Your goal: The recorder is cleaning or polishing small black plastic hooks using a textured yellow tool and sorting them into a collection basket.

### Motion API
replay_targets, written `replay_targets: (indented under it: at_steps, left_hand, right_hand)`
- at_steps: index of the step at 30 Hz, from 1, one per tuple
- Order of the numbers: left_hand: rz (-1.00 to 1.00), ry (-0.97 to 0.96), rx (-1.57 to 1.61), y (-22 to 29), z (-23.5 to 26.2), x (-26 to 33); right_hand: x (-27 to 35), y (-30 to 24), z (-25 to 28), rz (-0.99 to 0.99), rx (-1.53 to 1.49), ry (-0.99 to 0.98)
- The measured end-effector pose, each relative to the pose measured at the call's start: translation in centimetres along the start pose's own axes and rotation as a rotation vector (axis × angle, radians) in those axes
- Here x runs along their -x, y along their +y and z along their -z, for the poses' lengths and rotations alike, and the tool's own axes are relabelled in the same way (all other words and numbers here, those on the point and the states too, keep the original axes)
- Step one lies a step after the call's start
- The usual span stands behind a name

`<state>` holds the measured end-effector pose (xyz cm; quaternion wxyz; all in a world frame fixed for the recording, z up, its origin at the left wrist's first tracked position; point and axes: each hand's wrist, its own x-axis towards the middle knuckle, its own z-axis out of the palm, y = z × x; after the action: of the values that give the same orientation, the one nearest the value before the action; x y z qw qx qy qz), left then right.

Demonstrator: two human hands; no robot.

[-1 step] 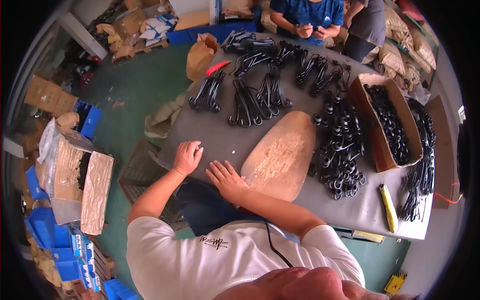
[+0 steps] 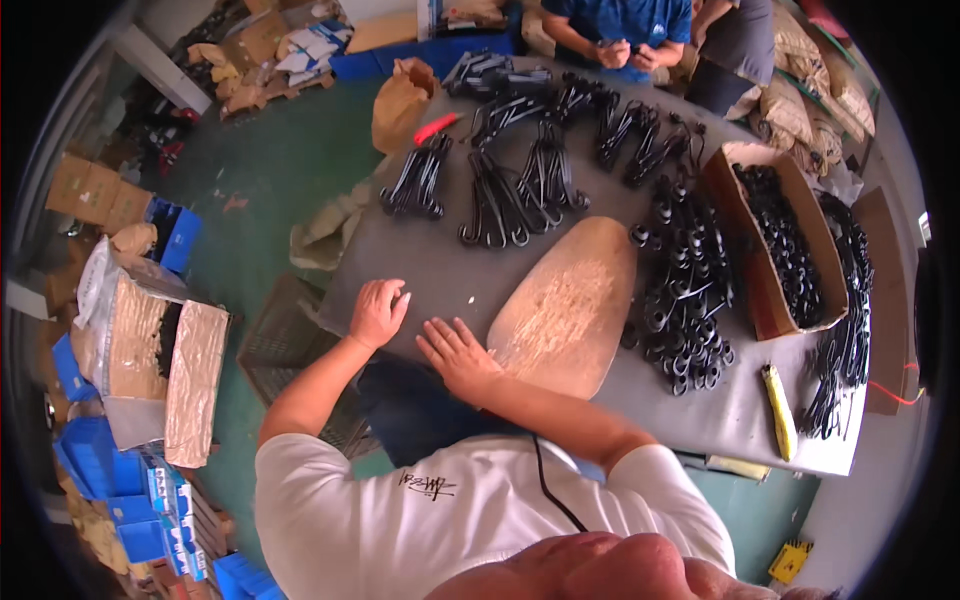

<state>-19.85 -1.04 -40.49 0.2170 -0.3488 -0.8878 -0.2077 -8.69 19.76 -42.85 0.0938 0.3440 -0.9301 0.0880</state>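
Note:
My left hand (image 2: 379, 314) rests on the dark grey tabletop (image 2: 440, 285) near its front left edge, thumb apart from loosely bent fingers, holding nothing. Flat on the same edge lies my right hand (image 2: 460, 360), fingers spread and bare. Its wrist touches or nearly touches a worn, rounded wooden board (image 2: 570, 305), which runs away from me across the table. Beyond the board and my hands lie bundles of black hooked rods (image 2: 492, 205). To the board's right is a heap of black parts with round ends (image 2: 685, 290). A tiny white scrap (image 2: 472, 299) sits between my hands and the hooks.
An open cardboard box (image 2: 770, 325) of black parts stands on the right, beside a yellow-wrapped stick (image 2: 779, 412). A red-handled tool (image 2: 436, 127) lies far left. Across the table, a person in a blue shirt (image 2: 630, 22) handles something small. A plastic crate (image 2: 290, 340) sits by the left edge.
The view has shifted very slightly. Both my hands keep their places on the table, and the objects around them stay put.

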Motion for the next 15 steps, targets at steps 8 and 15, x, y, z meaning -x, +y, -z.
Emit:
replay_targets:
  at_steps: [8,15]
  left_hand:
    - [0.007,0.064,0.138,-1.6,-0.6,0.4]
    - [-0.013,0.109,0.149,-1.5,-0.6,0.4]
  right_hand:
    - [-0.3,0.0,-0.3,0.002,0.041,0.002]
    - [0.6,-0.5,0.5,0.009,0.003,0.088]
